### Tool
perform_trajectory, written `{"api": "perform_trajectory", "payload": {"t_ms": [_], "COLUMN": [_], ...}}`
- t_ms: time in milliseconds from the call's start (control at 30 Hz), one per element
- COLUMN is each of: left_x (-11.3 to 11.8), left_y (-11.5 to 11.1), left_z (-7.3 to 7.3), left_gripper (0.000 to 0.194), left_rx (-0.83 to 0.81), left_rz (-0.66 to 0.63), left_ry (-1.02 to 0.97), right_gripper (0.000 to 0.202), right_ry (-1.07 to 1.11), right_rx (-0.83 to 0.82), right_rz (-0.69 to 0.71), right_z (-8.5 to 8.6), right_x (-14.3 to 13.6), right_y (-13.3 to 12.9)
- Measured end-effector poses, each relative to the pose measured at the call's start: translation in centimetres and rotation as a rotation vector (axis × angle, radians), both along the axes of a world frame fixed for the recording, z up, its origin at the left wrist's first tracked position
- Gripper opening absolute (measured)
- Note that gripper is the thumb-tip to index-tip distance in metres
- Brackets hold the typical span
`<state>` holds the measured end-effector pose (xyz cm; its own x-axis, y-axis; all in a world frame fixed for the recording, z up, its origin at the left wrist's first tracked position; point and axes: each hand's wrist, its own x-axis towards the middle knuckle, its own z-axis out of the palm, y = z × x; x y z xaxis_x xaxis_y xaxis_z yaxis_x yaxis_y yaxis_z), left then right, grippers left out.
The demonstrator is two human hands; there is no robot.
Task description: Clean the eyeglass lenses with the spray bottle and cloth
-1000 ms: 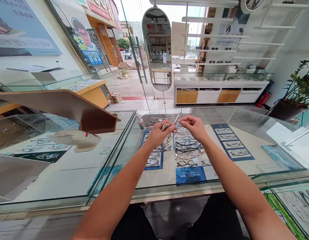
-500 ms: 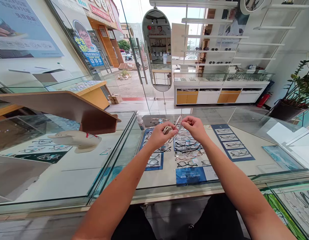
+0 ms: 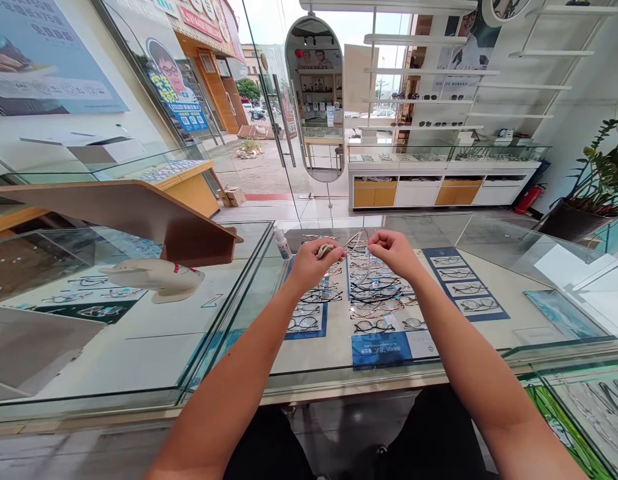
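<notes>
My left hand (image 3: 313,265) is closed around a crumpled greyish-beige cloth (image 3: 325,251) and grips one side of a pair of thin-framed eyeglasses (image 3: 357,237). Fingers pinched together, my right hand (image 3: 393,253) is at the other side of the same eyeglasses; the exact contact at its fingertips is too small to make out clearly. Both hands are raised over the glass counter. Below them, rows of eyeglasses (image 3: 373,291) lie inside the display case, some on a blue-and-white card (image 3: 383,350).
A small white spray bottle (image 3: 282,243) stands left of my hands. Further left are a brown slanted wooden board (image 3: 139,213) and a beige animal-shaped stand (image 3: 163,279). A blue display card (image 3: 451,308) with eyeglasses lies right. An oval mirror (image 3: 315,100) stands beyond the counter.
The eyeglasses have turned between my hands and now lie flatter. My left hand has shifted slightly left, and my right hand slightly right, widening the space between them.
</notes>
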<state>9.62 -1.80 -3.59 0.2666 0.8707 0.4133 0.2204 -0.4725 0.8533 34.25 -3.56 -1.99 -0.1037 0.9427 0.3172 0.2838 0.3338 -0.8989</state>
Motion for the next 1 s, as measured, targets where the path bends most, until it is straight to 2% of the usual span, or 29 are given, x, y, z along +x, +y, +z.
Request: {"api": "perform_trajectory", "payload": {"t_ms": [67, 200, 300, 367, 467, 533, 700, 1000], "left_x": [-0.2, -0.1, 0.4, 0.6, 1.0, 1.2, 1.9, 1.7], "left_y": [0.1, -0.2, -0.5, -0.8, -1.0, -1.2, -1.7, -1.2], "left_z": [-0.1, -0.3, -0.3, -0.4, -0.6, -0.7, -0.7, -0.5], "left_gripper": [0.033, 0.03, 0.029, 0.028, 0.03, 0.031, 0.031, 0.043], "left_rx": [0.034, 0.151, 0.157, 0.134, 0.119, 0.135, 0.15, 0.028], "left_rz": [0.04, 0.116, 0.131, 0.139, 0.143, 0.133, 0.13, 0.202], "left_ry": [0.055, 0.15, 0.129, 0.085, 0.028, 0.014, -0.03, -0.272], "right_gripper": [0.012, 0.003, 0.012, 0.023, 0.05, 0.057, 0.054, 0.054], "right_ry": [-0.135, -0.426, -0.472, -0.423, -0.356, -0.359, -0.403, -0.509], "right_rx": [0.056, 0.169, 0.244, 0.318, 0.442, 0.504, 0.58, 0.661], "right_rz": [-0.087, -0.348, -0.434, -0.422, -0.377, -0.365, -0.366, -0.312], "right_z": [-0.1, -0.4, -0.9, -1.4, -2.1, -2.4, -2.6, -2.3], "right_x": [0.5, 0.9, 0.3, -0.3, -1.4, -1.9, -2.4, -2.0], "right_y": [0.1, 0.5, 0.5, 0.3, 0.0, -0.1, -0.2, -0.1]}}
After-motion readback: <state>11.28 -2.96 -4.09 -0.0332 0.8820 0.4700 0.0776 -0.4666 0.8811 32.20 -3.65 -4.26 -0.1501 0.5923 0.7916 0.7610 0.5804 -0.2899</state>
